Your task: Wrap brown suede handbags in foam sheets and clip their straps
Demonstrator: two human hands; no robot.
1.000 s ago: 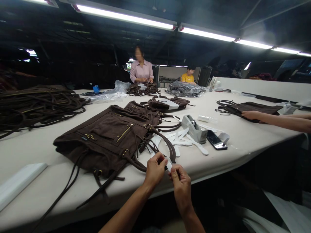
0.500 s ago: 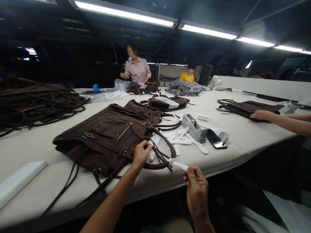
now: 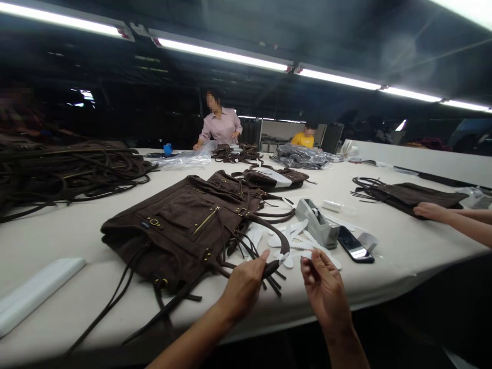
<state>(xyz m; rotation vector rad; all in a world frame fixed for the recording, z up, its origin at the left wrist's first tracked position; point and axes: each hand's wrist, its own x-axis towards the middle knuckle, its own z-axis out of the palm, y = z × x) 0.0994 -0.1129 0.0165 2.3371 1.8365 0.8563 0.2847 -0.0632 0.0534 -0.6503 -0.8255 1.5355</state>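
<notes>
A dark brown handbag point(image 3: 180, 210) with brass buckles and a zip lies on the table in front of me. My left hand point(image 3: 246, 284) is closed round its rolled handle point(image 3: 285, 238), near the handle's front bend. A white strip point(image 3: 283, 258) is looped round the handle just beyond those fingers. My right hand point(image 3: 326, 284) pinches the free end of a white strip, apparently this one, between thumb and fingers. Behind my hands lies a heap of white strips with toothed edges point(image 3: 295, 230), beside a grey tape dispenser point(image 3: 317, 223).
A phone point(image 3: 354, 245) lies right of the dispenser. More brown bags point(image 3: 65, 174) are piled at the left, above a white slab point(image 3: 42, 289). Another person's hand point(image 3: 432, 211) touches a bag at the right. Two people stand across the table point(image 3: 230, 200).
My left hand has moved right and forward along the handle and closed round it. The strip between the handle and my right hand shows less length. The view has shifted slightly.
</notes>
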